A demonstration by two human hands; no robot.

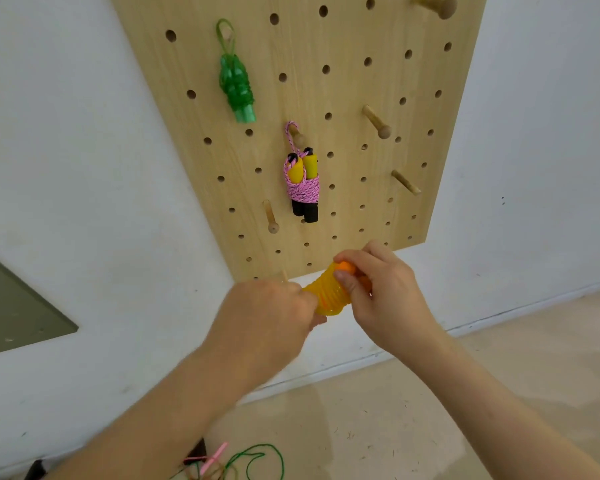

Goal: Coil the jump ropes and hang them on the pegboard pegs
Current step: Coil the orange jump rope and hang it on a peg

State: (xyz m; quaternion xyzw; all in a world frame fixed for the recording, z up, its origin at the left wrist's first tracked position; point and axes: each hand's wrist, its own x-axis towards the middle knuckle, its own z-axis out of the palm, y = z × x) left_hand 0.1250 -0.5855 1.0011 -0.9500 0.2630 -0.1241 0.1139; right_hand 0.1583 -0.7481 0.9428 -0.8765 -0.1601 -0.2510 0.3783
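My left hand (271, 313) and right hand (385, 299) grasp a coiled yellow plastic jump rope (326, 294).
Light, springy, probably slippery: best held across the wraps.

Loose ropes (217, 457) on beige floor (430, 393)

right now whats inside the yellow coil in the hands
An orange handle end pokes out of the yellow coil where the right hand holds it. The left hand grips the other end. Whatever else is inside is covered by the wraps and both hands.
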